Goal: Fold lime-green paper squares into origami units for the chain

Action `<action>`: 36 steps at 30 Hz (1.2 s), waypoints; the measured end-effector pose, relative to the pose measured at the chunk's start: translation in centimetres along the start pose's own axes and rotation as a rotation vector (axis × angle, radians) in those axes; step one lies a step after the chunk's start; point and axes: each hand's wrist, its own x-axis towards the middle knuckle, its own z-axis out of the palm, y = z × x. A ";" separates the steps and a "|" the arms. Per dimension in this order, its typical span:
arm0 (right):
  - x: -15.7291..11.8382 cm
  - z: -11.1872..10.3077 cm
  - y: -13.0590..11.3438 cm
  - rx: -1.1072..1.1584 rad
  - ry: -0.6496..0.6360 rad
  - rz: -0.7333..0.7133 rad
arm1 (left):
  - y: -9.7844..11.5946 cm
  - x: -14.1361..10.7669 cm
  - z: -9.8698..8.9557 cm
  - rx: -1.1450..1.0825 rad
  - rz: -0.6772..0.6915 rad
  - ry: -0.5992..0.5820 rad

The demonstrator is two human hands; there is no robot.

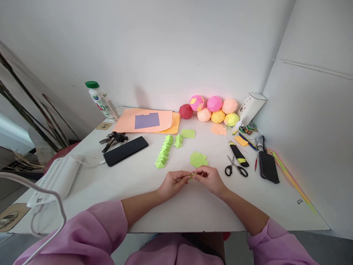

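Observation:
My left hand (pixel 174 184) and my right hand (pixel 209 179) meet over the front middle of the table. Between their fingertips they pinch a small piece of green paper (pixel 192 176), mostly covered by the fingers. Just beyond the hands lie loose green paper pieces (pixel 198 159) in a small pile. To the left, several folded green paper units (pixel 164 151) stand in a slanting row, with a shorter group of green folded units (pixel 178 141) beside it. A flat green sheet (pixel 188 133) rests farther back.
Scissors (pixel 234 167), a cutter knife (pixel 238 154) and a phone (pixel 268 166) lie at right. Faceted paper balls (pixel 214 104) are stacked against the wall. Orange sheets (pixel 127 121), keys (pixel 114 139), a black power bank or phone (pixel 126 151) and a bottle (pixel 104 105) occupy the left.

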 end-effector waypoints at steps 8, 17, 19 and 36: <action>-0.1 0.0 -0.3 0.074 -0.022 0.081 | 0.2 0.0 0.0 0.018 0.005 -0.004; 0.0 0.0 -0.5 0.085 -0.048 -0.030 | 0.5 0.2 0.0 -0.029 -0.099 -0.063; 0.1 0.0 -0.4 0.102 -0.069 -0.065 | 0.6 0.3 -0.1 -0.039 -0.104 -0.071; 0.2 0.1 -0.3 0.265 -0.221 0.159 | 1.3 0.0 0.0 -0.045 -0.191 -0.077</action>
